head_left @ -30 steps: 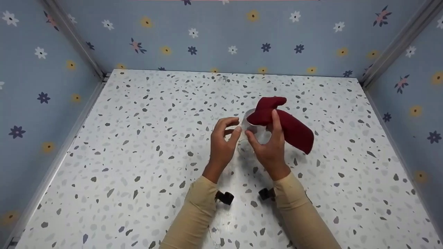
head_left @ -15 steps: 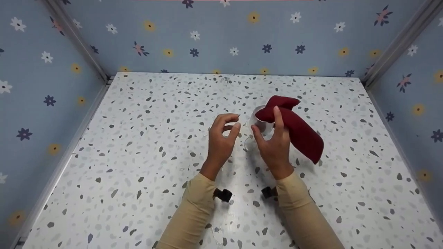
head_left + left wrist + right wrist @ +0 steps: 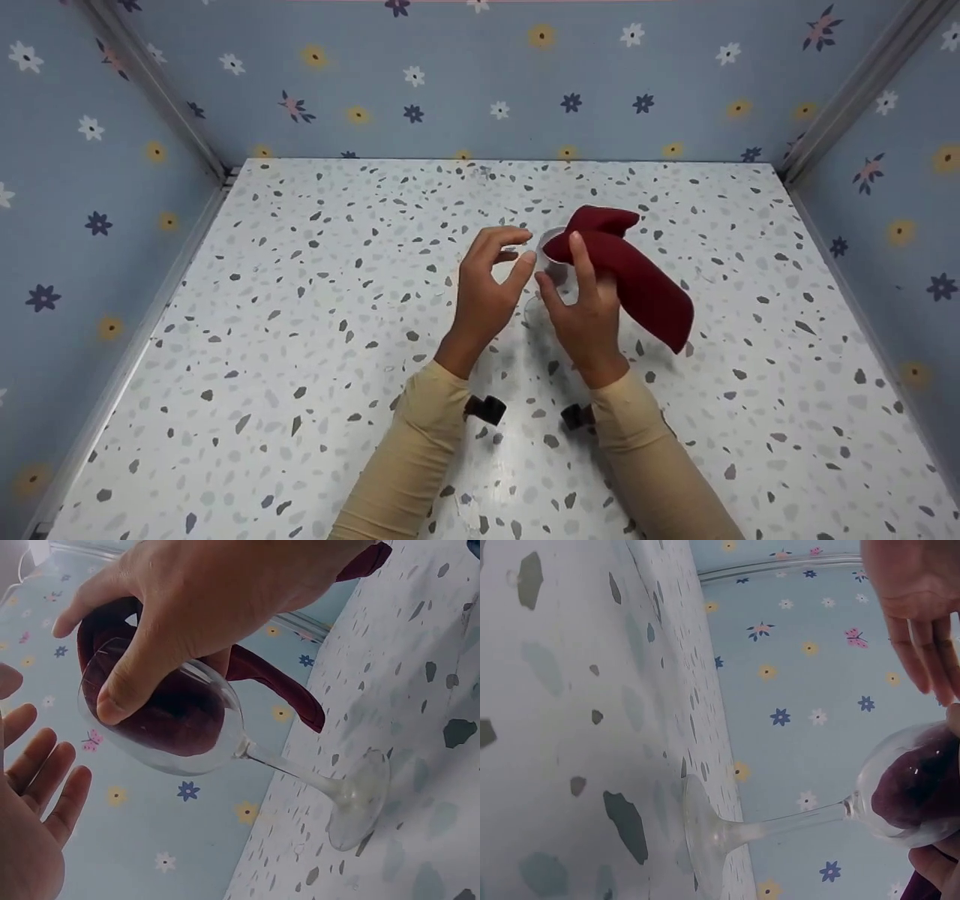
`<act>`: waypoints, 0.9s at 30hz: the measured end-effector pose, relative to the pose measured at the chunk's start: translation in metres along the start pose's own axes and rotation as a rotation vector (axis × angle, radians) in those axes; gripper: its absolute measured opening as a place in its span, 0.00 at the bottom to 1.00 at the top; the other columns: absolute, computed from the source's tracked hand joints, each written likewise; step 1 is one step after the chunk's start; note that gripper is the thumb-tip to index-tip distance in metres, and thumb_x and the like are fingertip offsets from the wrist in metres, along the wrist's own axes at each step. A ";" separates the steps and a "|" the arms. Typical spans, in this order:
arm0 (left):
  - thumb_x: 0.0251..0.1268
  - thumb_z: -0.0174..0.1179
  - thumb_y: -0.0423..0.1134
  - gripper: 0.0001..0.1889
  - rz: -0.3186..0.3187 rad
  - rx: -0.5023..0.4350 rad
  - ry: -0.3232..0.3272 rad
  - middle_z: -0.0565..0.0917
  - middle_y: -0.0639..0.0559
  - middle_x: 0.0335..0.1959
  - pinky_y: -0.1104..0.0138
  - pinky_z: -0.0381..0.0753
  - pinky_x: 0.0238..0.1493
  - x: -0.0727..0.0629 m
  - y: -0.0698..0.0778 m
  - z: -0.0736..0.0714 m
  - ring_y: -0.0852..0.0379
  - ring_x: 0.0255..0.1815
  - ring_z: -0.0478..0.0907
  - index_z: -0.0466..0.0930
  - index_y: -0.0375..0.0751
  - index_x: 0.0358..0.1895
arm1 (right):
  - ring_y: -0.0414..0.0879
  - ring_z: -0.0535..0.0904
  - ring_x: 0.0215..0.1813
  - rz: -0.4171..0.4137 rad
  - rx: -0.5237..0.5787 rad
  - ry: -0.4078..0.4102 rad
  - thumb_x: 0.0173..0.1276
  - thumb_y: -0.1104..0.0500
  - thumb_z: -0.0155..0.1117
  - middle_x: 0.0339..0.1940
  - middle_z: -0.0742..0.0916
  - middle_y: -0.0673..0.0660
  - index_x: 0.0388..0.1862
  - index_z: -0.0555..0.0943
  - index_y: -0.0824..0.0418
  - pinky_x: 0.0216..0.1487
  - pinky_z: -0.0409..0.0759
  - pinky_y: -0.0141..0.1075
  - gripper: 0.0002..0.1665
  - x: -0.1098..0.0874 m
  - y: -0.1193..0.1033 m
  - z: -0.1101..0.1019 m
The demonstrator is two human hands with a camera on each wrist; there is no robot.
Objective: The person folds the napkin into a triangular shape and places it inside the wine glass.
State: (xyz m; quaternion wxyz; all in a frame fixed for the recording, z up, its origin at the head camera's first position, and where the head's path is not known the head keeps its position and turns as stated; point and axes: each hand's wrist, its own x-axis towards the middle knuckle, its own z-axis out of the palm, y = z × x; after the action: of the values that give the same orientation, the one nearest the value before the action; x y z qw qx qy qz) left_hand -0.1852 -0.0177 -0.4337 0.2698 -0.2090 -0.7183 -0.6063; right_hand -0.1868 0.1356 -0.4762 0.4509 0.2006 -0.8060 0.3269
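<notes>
A clear stemmed wine glass [image 3: 217, 744] stands with its foot on the speckled tabletop. Dark red cloth [image 3: 649, 289] is tucked into its bowl, and loose parts drape out over the rim to the back and right. My right hand [image 3: 589, 319] grips the bowl from the right side. Its thumb presses the outside of the glass in the left wrist view, while the index finger lies on the cloth at the rim. My left hand [image 3: 486, 289] is just left of the bowl, fingers relaxed and bent, holding nothing. The right hand hides part of the glass in the head view.
The white speckled tabletop [image 3: 300, 300] spreads around both hands. Blue flowered panels [image 3: 465, 82] enclose it at the back and sides, with metal posts at the corners. A black wrist mount [image 3: 491, 409] sits on the left sleeve, and another [image 3: 576, 416] on the right.
My left hand has moved forward and closer to the glass. The draped cloth end hangs slightly farther right and nearer than a second ago. My right hand keeps its grip.
</notes>
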 end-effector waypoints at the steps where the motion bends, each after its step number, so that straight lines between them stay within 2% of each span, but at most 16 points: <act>1: 0.71 0.61 0.37 0.12 0.003 0.016 -0.008 0.80 0.50 0.53 0.58 0.81 0.53 0.002 0.002 0.001 0.60 0.57 0.76 0.83 0.39 0.54 | 0.60 0.75 0.60 -0.003 0.002 -0.003 0.64 0.56 0.75 0.63 0.77 0.68 0.75 0.67 0.53 0.63 0.74 0.49 0.43 0.000 0.000 0.000; 4: 0.71 0.61 0.39 0.13 0.022 0.051 -0.042 0.80 0.51 0.54 0.61 0.79 0.55 0.009 0.009 0.003 0.61 0.59 0.74 0.83 0.38 0.54 | 0.60 0.74 0.61 -0.008 -0.006 -0.015 0.65 0.57 0.74 0.64 0.77 0.67 0.75 0.68 0.51 0.63 0.75 0.49 0.41 0.001 -0.001 0.001; 8: 0.71 0.61 0.40 0.14 0.053 0.065 -0.075 0.79 0.49 0.55 0.60 0.78 0.56 0.016 0.015 0.008 0.61 0.59 0.74 0.83 0.37 0.53 | 0.61 0.74 0.60 -0.018 -0.006 -0.021 0.66 0.58 0.72 0.65 0.77 0.66 0.75 0.68 0.50 0.62 0.76 0.50 0.40 0.002 -0.002 0.001; 16: 0.69 0.63 0.43 0.16 0.070 0.112 -0.153 0.78 0.48 0.59 0.65 0.69 0.65 0.019 0.020 0.015 0.60 0.64 0.70 0.83 0.39 0.55 | 0.61 0.74 0.57 -0.017 0.047 -0.022 0.65 0.62 0.72 0.62 0.78 0.67 0.71 0.74 0.54 0.54 0.79 0.50 0.35 -0.002 0.000 0.000; 19: 0.68 0.64 0.43 0.17 0.083 0.121 -0.190 0.77 0.49 0.61 0.63 0.67 0.66 0.021 0.023 0.017 0.59 0.65 0.68 0.84 0.41 0.55 | 0.62 0.75 0.55 -0.019 0.043 -0.026 0.65 0.65 0.72 0.60 0.78 0.68 0.71 0.75 0.51 0.53 0.78 0.50 0.36 -0.004 0.001 0.000; 22: 0.68 0.64 0.45 0.17 0.109 0.140 -0.236 0.76 0.49 0.63 0.61 0.67 0.65 0.023 0.027 0.020 0.56 0.66 0.68 0.84 0.42 0.56 | 0.63 0.74 0.54 -0.023 0.034 -0.030 0.63 0.68 0.71 0.60 0.78 0.68 0.74 0.71 0.46 0.54 0.77 0.51 0.42 -0.006 0.001 0.000; 24: 0.68 0.65 0.46 0.18 0.132 0.176 -0.262 0.76 0.49 0.64 0.60 0.67 0.65 0.024 0.030 0.023 0.55 0.66 0.69 0.84 0.42 0.56 | 0.63 0.74 0.51 -0.038 0.019 -0.028 0.61 0.70 0.71 0.58 0.78 0.69 0.75 0.70 0.46 0.52 0.77 0.52 0.45 -0.007 0.003 0.000; 26: 0.68 0.65 0.46 0.18 0.163 0.213 -0.278 0.77 0.49 0.64 0.58 0.66 0.66 0.023 0.031 0.026 0.54 0.66 0.69 0.84 0.42 0.56 | 0.62 0.75 0.46 -0.071 -0.017 -0.027 0.60 0.72 0.71 0.52 0.80 0.68 0.74 0.72 0.52 0.47 0.77 0.52 0.43 -0.009 0.004 0.000; 27: 0.67 0.66 0.46 0.18 0.180 0.231 -0.282 0.77 0.49 0.64 0.57 0.64 0.67 0.023 0.032 0.027 0.53 0.66 0.69 0.84 0.42 0.56 | 0.61 0.76 0.41 -0.095 -0.056 -0.026 0.59 0.73 0.70 0.46 0.81 0.68 0.71 0.73 0.56 0.43 0.77 0.51 0.40 -0.009 0.004 0.000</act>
State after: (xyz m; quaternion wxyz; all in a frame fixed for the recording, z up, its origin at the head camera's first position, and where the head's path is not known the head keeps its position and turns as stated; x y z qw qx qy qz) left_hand -0.1867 0.0140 -0.3978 0.2420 -0.3229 -0.7921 -0.4580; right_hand -0.1844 0.1391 -0.4853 0.4609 0.2303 -0.8100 0.2799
